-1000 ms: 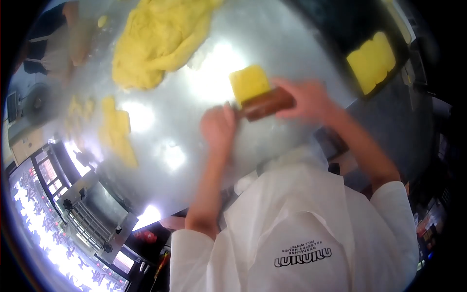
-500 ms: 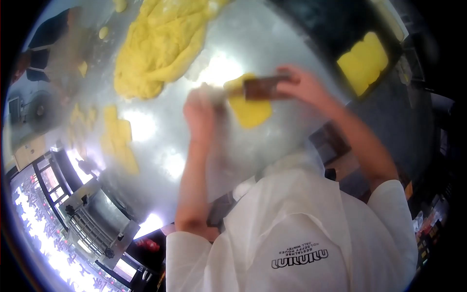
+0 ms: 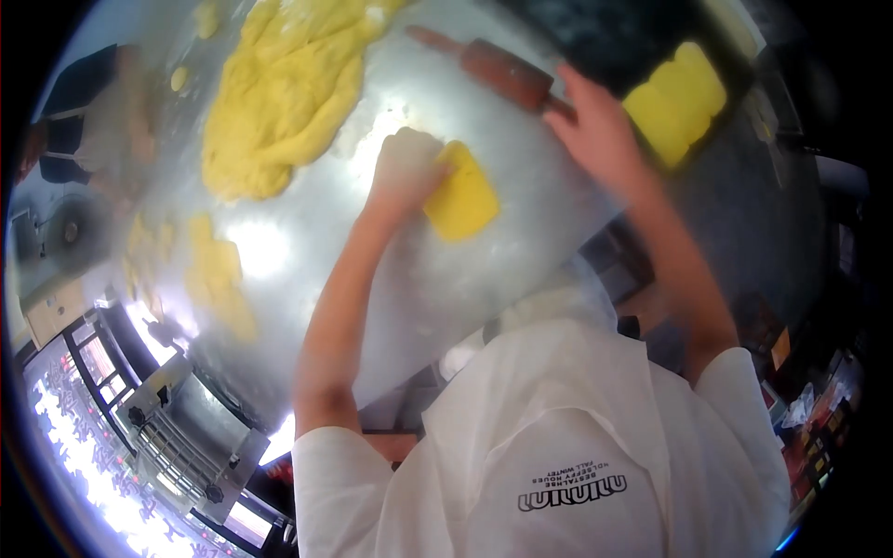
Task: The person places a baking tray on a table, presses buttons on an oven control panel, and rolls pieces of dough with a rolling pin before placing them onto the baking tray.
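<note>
A flattened piece of yellow dough (image 3: 465,200) lies on the metal worktop (image 3: 326,251) in front of me. My left hand (image 3: 406,167) is closed at its upper left edge, fingers pinching the dough there; the fingertips are partly hidden. My right hand (image 3: 595,126), farther right, has its thumb and fingers around the near handle of a brown rolling pin (image 3: 507,74). The pin lies slanted, beyond the flattened piece and apart from it.
A large mass of yellow dough (image 3: 284,102) rests at the upper left. Smaller dough pieces (image 3: 216,270) lie at left. A dark tray (image 3: 595,46) at right holds flattened dough pieces (image 3: 677,104). Another person (image 3: 84,121) stands across the worktop. Metal machinery (image 3: 191,437) is at lower left.
The rolling pin has left the flattened dough, moving away and to the right with my right hand. My left hand has let go of the pin's other end and moved onto the dough's edge.
</note>
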Demonstrator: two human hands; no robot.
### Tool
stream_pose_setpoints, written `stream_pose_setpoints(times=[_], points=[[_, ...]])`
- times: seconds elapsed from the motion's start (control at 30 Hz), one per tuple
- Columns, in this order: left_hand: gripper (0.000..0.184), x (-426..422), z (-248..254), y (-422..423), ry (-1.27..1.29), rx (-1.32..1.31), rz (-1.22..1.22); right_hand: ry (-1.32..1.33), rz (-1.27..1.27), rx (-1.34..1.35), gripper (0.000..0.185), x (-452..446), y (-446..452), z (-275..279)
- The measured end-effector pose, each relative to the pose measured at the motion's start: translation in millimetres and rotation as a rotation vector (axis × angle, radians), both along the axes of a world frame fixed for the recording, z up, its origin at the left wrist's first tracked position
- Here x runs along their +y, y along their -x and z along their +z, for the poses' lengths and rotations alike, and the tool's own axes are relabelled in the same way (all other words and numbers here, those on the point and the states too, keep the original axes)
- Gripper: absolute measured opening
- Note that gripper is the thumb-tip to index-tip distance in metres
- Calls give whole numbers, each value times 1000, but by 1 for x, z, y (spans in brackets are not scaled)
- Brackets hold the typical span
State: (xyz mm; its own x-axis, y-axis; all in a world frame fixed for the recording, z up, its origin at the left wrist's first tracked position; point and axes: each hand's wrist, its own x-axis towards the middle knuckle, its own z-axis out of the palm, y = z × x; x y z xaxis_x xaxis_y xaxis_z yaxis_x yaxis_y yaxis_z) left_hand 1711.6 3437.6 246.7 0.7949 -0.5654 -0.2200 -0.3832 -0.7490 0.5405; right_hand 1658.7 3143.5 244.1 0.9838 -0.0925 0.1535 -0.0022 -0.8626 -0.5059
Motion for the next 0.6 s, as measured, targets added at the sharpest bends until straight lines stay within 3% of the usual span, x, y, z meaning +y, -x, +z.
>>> stream_pose_setpoints(times=[0.03,0.13,0.27,0.37,0.47,0.6], points=[[28,1,1,7,52,14,51,115,28,-8,64,6,10,16],[21,5,19,42,167,55,136,-482,109,251,62,28,37,38],[13,-8,74,64,273,112,123,-744,433,316,59,45,54,14],[13,-31,108,60,447,109,210,-1057,445,533,47,32,56,25],[19,-58,119,45,608,232,412,-1195,301,556,35,10,52,25],[18,-113,121,16,626,288,473,-1411,2,466,25,-27,45,22]])
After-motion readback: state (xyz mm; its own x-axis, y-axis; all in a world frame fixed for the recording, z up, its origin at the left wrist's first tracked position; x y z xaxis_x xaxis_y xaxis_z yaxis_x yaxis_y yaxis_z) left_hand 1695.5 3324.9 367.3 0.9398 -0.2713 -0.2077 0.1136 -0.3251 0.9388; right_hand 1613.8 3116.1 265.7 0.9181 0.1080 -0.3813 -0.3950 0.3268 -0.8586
